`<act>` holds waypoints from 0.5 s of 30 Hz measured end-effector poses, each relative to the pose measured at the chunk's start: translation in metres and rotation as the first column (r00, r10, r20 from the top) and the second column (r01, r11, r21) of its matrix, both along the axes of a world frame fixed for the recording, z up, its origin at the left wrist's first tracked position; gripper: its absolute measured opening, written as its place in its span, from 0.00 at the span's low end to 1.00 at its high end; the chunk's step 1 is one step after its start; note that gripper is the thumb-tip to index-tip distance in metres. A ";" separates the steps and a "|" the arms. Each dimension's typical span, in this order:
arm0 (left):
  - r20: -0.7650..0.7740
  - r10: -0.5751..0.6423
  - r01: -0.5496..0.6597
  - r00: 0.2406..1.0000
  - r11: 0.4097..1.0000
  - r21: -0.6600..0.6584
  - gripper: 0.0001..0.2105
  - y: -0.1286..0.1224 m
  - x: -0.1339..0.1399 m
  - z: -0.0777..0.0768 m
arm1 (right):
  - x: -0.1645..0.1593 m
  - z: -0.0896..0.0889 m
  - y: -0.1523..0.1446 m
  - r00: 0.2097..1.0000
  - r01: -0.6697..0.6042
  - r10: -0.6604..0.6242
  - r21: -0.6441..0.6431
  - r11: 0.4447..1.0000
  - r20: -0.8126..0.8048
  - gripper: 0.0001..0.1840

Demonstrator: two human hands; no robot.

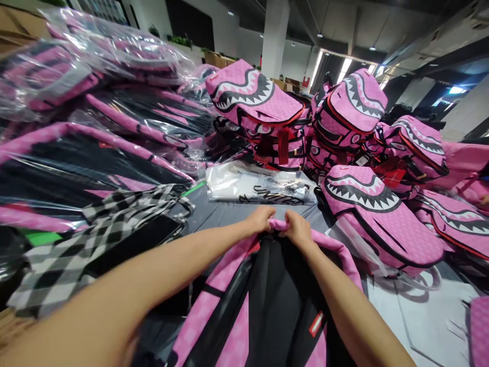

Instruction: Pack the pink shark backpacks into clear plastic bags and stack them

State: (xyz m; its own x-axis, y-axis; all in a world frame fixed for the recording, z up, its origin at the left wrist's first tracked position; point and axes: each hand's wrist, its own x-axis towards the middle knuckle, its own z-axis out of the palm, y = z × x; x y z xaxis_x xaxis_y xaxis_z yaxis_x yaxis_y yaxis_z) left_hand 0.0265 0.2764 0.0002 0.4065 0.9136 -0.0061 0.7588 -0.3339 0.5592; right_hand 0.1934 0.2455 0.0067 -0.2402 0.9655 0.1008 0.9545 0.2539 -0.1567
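A pink and black backpack (273, 290) lies in front of me with its black back panel and pink shoulder straps facing up. My left hand (261, 218) is closed around the left side of its pink top handle (278, 224). On the handle's right side, my right hand (298, 228) is closed too. A small red label sits low on the right of the back panel. Just beyond my hands lies a stack of clear plastic bags (260, 186) with black print. Much of the backpack's lower end is cut off by the frame.
Plastic-wrapped pink and black backpacks (133, 137) are heaped on the left. Black-and-white checked cloth (57, 270) lies nearer. Pink backpacks with a shark-mouth print (367, 199) are piled at right and back. White sheets (439, 311) lie at lower right on the grey table (206, 211).
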 end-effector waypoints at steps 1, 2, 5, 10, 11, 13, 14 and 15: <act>-0.008 0.032 -0.032 0.999 0.999 -0.011 0.19 0.008 0.003 0.000 | 0.004 0.003 0.008 1.000 0.001 -0.001 -0.003 1.000 0.002 0.21; -0.013 0.063 -0.063 0.998 0.998 -0.015 0.21 0.016 0.005 0.001 | 0.009 0.006 0.013 1.000 -0.002 0.002 0.004 1.000 0.004 0.21; -0.019 0.147 -0.147 0.989 0.989 -0.009 0.23 0.035 0.007 0.004 | 0.033 0.012 0.002 0.999 -0.002 -0.001 0.083 0.997 0.034 0.22; -0.043 0.217 -0.218 0.975 0.976 -0.021 0.19 0.044 0.010 0.008 | 0.074 -0.019 -0.049 0.956 0.160 -0.232 0.347 0.924 0.178 0.40; -0.045 0.217 -0.218 0.975 0.976 -0.013 0.17 0.042 0.012 0.011 | 0.077 -0.026 -0.051 0.945 0.184 -0.265 0.361 0.914 0.190 0.39; -0.034 0.213 -0.212 0.976 0.977 0.036 0.14 0.029 0.013 0.020 | 0.081 -0.035 -0.043 0.932 0.199 -0.292 0.370 0.907 0.214 0.36; -0.027 0.211 -0.208 0.977 0.975 0.071 0.16 0.016 0.010 0.025 | 0.083 -0.036 -0.034 0.928 0.200 -0.297 0.371 0.907 0.226 0.34; -0.008 0.193 -0.191 0.981 0.975 0.111 0.18 -0.003 0.005 0.031 | 0.084 -0.036 -0.024 0.925 0.196 -0.296 0.370 0.908 0.238 0.31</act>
State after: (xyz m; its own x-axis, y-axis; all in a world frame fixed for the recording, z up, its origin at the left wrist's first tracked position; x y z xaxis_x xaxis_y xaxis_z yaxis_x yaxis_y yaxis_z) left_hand 0.0320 0.2732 0.0316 0.2241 0.9702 0.0918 0.8249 -0.2390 0.5123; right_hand 0.2775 0.2212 -0.0297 -0.0660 0.9181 0.3907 0.9836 -0.0060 0.1804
